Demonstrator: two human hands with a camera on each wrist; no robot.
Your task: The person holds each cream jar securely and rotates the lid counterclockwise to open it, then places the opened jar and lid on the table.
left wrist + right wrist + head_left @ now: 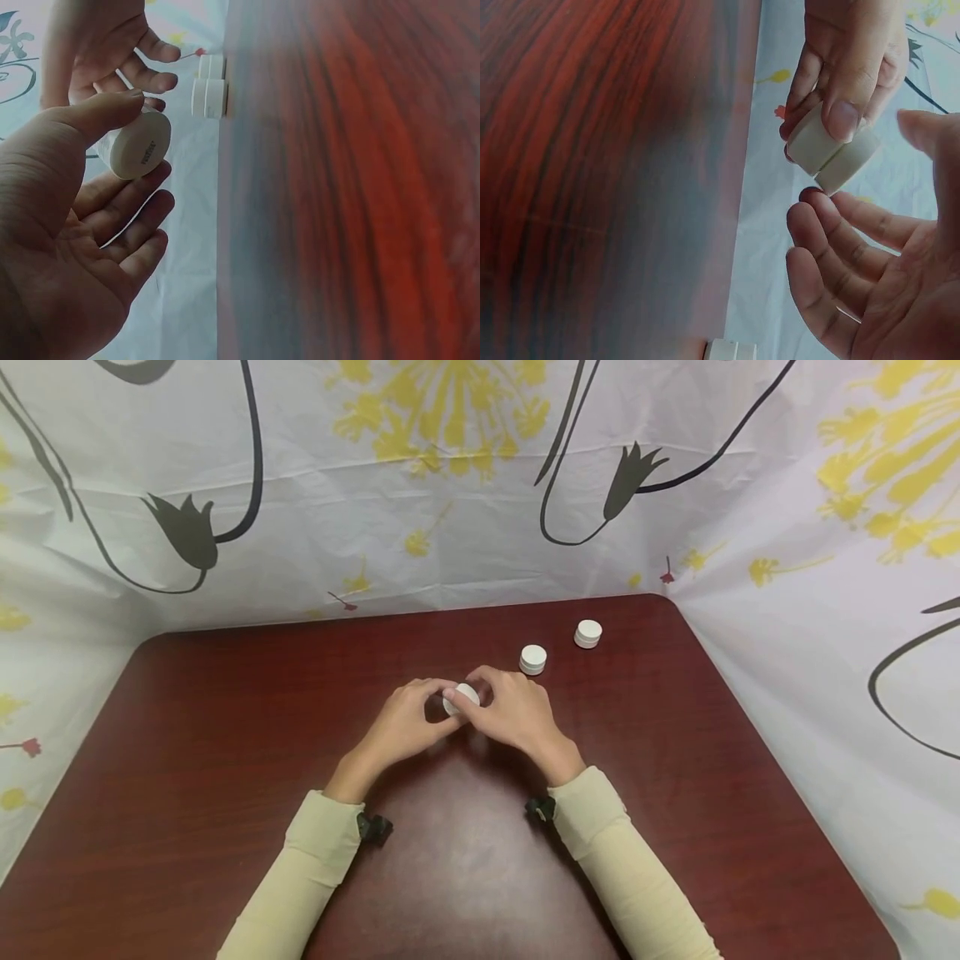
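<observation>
A small round white jar (467, 692) is held above the middle of the table. My left hand (403, 718) grips it, thumb on one side and fingers on the other. Small dark print marks the flat round face of the jar (141, 154) in the left wrist view. Seen from the right wrist, the jar (849, 162) has two sections with a seam between them, slightly out of line. Around its other side is my right hand (517, 708), fingers loosely bent and spread; its fingertips (810, 196) are right at the jar's edge, while its thumb stands apart.
Two similar white jars, a nearer one (532, 660) and a farther one (588, 634), stand toward the back right of the dark red wooden table (225, 727). A white cloth (450, 552) with yellow and grey flower prints hangs behind and beside the table.
</observation>
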